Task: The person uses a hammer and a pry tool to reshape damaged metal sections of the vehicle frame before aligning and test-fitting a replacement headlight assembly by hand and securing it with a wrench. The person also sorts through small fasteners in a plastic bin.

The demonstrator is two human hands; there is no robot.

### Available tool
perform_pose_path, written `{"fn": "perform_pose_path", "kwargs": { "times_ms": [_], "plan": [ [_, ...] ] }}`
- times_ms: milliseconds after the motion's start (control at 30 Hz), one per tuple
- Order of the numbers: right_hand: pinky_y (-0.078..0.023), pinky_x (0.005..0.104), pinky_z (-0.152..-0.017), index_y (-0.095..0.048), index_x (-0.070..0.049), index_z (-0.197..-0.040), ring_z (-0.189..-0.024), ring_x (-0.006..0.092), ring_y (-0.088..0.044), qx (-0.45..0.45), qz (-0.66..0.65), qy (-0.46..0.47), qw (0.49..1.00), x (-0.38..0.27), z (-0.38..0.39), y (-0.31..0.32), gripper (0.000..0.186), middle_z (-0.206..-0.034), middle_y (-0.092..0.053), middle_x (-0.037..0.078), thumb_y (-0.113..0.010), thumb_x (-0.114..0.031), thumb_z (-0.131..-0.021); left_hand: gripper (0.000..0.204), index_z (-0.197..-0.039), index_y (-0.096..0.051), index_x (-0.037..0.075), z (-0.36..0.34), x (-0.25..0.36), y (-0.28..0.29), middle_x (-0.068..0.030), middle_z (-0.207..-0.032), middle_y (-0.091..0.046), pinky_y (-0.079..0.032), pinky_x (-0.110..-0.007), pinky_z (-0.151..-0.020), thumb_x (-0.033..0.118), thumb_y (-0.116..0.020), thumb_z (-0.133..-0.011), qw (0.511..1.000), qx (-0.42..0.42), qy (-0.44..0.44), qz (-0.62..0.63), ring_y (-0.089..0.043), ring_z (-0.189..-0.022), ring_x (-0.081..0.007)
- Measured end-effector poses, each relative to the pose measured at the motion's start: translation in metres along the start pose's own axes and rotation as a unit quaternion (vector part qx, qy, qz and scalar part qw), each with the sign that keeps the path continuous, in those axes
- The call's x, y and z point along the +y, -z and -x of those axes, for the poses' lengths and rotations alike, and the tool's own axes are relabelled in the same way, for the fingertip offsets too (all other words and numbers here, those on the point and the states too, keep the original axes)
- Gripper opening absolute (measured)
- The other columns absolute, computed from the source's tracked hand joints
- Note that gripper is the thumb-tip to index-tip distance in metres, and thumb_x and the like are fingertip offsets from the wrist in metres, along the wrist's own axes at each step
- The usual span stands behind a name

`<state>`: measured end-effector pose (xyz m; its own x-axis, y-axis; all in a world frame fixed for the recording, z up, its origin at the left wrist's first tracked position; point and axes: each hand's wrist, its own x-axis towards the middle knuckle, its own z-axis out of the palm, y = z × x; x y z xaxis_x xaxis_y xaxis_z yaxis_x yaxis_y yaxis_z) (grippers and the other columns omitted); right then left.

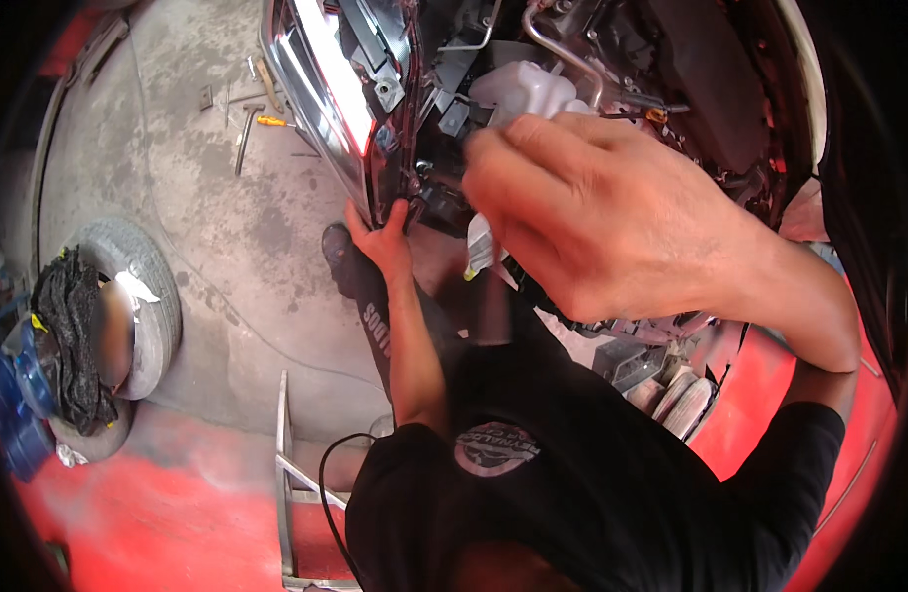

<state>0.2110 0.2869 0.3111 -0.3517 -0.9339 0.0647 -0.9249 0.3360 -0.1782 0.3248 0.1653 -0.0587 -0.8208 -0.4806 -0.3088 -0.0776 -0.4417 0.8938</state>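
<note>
My left hand [383, 237] grips the lower tip of a headlight assembly [331, 79], which has a lit light strip, at the edge of an opened vehicle front. My right hand [612, 207] is large in the foreground over the engine bay [701, 89], fingers curled closed; what they hold is hidden and blurred. Behind it show a translucent white plastic reservoir [523, 84], metal pipes [563, 49] and dark hoses and brackets. A pale piece with a yellow bit [479, 247] shows just below my fingers, partly hidden.
On the concrete floor [207, 178] lie a yellow-handled screwdriver [271, 121] and metal tools. At left are stacked tyres [153, 326], black cloth [74, 355] and blue plastic jugs [10, 414]. A metal frame [284, 434] stands behind my left arm; assorted parts [651, 385] lie beneath the vehicle.
</note>
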Motion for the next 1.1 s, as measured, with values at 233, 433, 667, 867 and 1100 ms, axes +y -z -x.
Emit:
{"fn": "perform_pose_path", "kwargs": {
  "times_ms": [233, 433, 667, 867, 1100],
  "plan": [
    [-0.050, 0.0358, -0.049, -0.064, 0.005, -0.123, -0.059, 0.0259, -0.064, -0.055, -0.102, -0.215, 0.970, -0.005, 0.000, 0.002, 0.050, -0.082, -0.065, 0.011, -0.073, -0.003, -0.075, 0.078, -0.140, -0.050, -0.007, -0.002, -0.003, 0.000, -0.0118, -0.125, -0.062, -0.046, -0.032, -0.100, 0.010, -0.090, -0.075, 1.000, -0.003, -0.015, -0.016, -0.060, -0.112, -0.0213],
    [-0.053, 0.0365, -0.062, -0.064, 0.006, -0.124, -0.077, 0.0267, -0.065, -0.134, -0.057, -0.062, 0.987, -0.005, 0.003, 0.011, 0.051, -0.090, -0.064, 0.014, -0.072, -0.004, -0.074, 0.076, -0.139, -0.050, -0.006, 0.001, 0.008, -0.001, -0.0116, -0.125, -0.063, -0.046, -0.032, -0.100, 0.010, -0.089, -0.076, 1.000, -0.005, -0.014, -0.022, -0.060, -0.112, -0.0211],
    [-0.053, 0.0376, -0.067, -0.063, 0.006, -0.127, -0.089, 0.0283, -0.063, -0.083, 0.004, 0.001, 0.997, -0.004, 0.001, 0.005, 0.056, -0.095, -0.062, 0.013, -0.074, -0.005, -0.074, 0.072, -0.138, -0.050, -0.006, 0.001, 0.019, -0.013, -0.0103, -0.122, -0.064, -0.047, -0.031, -0.098, 0.005, -0.086, -0.077, 0.999, -0.001, -0.012, -0.041, -0.061, -0.109, -0.0197],
    [-0.050, 0.0361, -0.053, -0.062, 0.002, -0.130, -0.063, 0.0224, -0.061, -0.077, -0.149, -0.175, 0.970, -0.010, 0.004, -0.001, 0.059, -0.082, -0.062, 0.008, -0.074, -0.003, -0.073, 0.074, -0.137, -0.050, -0.007, 0.000, 0.000, 0.000, -0.0103, -0.122, -0.063, -0.047, -0.031, -0.098, 0.006, -0.088, -0.075, 0.999, 0.009, 0.004, -0.035, -0.060, -0.109, -0.0190],
    [-0.055, 0.0391, -0.078, -0.063, 0.005, -0.127, -0.092, 0.0283, -0.066, -0.159, 0.010, -0.008, 0.987, -0.001, 0.003, 0.013, 0.057, -0.102, -0.065, 0.016, -0.073, -0.011, -0.073, 0.074, -0.137, -0.050, -0.008, 0.000, 0.005, 0.000, -0.0107, -0.123, -0.062, -0.046, -0.031, -0.099, 0.006, -0.088, -0.075, 0.999, 0.006, 0.016, -0.037, -0.059, -0.109, -0.0191]
  ]
}}
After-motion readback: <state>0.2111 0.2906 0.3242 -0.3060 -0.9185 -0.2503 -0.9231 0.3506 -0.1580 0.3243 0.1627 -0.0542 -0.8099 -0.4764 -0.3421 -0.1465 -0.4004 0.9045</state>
